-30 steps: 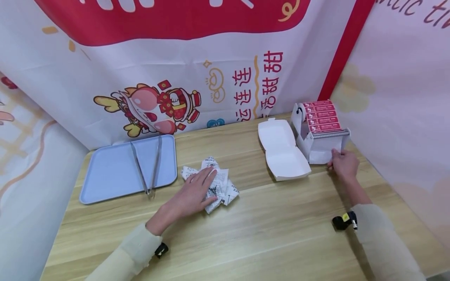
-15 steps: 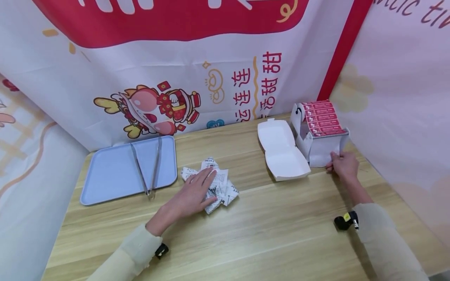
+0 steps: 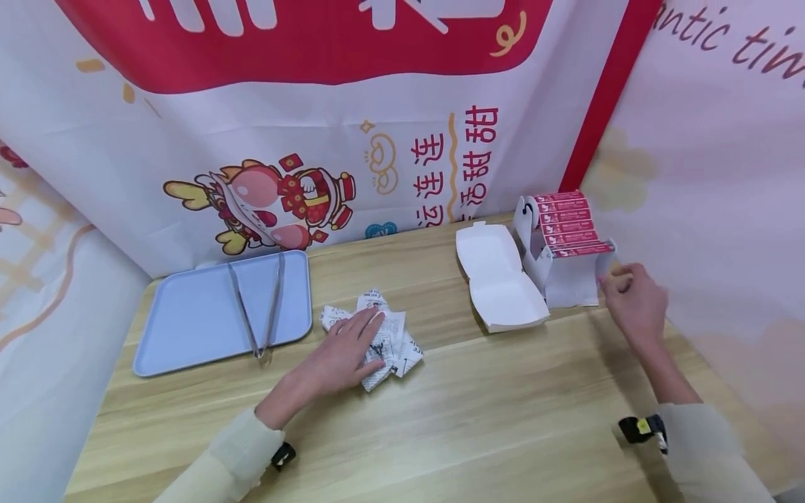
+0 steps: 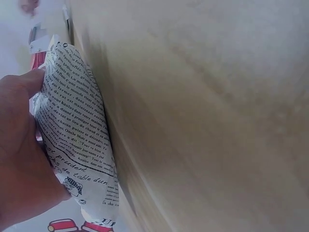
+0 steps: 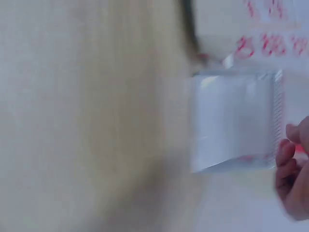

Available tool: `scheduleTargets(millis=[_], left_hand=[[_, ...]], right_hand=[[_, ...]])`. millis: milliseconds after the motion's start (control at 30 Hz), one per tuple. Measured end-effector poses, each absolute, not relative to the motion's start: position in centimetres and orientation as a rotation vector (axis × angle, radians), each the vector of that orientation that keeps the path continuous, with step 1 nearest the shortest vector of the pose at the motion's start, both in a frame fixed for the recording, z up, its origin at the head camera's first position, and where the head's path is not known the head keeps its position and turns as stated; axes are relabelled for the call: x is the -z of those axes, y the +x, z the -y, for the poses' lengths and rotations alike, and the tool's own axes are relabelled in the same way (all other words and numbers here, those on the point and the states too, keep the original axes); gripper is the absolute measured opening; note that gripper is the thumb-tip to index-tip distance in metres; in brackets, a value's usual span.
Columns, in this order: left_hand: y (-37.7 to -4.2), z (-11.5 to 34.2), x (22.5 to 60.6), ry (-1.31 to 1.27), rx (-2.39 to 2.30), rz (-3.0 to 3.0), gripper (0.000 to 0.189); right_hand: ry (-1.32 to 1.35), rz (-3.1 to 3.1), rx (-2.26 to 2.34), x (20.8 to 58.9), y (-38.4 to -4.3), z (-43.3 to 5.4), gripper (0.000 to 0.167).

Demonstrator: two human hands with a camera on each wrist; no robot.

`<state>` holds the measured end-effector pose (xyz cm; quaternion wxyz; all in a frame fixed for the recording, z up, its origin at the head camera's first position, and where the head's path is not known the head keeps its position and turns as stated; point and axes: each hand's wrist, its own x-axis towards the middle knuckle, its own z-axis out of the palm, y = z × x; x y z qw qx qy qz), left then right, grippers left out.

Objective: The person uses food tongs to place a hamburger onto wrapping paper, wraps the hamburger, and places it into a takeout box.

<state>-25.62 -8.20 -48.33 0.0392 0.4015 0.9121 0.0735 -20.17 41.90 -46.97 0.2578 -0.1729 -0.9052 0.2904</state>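
Note:
A newspaper-print wrapped packet (image 3: 393, 342) lies on the table, its folded flaps sticking out. My left hand (image 3: 342, 349) rests on top of it with straight fingers; in the left wrist view the thumb (image 4: 31, 79) lies at the edge of the packet (image 4: 77, 125). At the right, my right hand (image 3: 638, 304) is just beside a white label dispenser (image 3: 569, 279) loaded with a roll of red printed labels (image 3: 569, 220). In the blurred right wrist view, its thumb and curled fingers (image 5: 285, 164) pinch a small red label (image 5: 299, 147).
An opened white burger box (image 3: 503, 279) stands left of the dispenser. Metal tongs (image 3: 273, 307) lie across a blue tray (image 3: 195, 314) at the left. Printed banners (image 3: 390, 105) stand behind and beside the wooden table (image 3: 453, 433).
My right hand has moved right and up, away from the dispenser's white backing strip. The red labels first slid forward over the dispenser's front edge. My left hand stays on the packet.

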Motion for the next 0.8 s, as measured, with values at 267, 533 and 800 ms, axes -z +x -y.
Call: scheduleTargets(millis=[267,533,800], left_hand=[[-25.8,8.5,48.1,1.210,-0.194,-2.766,0.086],[-25.7,8.0,47.8,1.182,-0.188,-2.748,0.084],[-25.9,8.6,47.9,1.182,-0.205,-2.740,0.083]], right_hand=[[0.094,2.695,-0.196,43.1,-24.4,-38.4,0.039],[0.197,2.725,-0.092,43.0,-24.9,-39.3,0.032],[0.320,2.694,-0.016,43.0,-25.6,-39.5,0.026]])
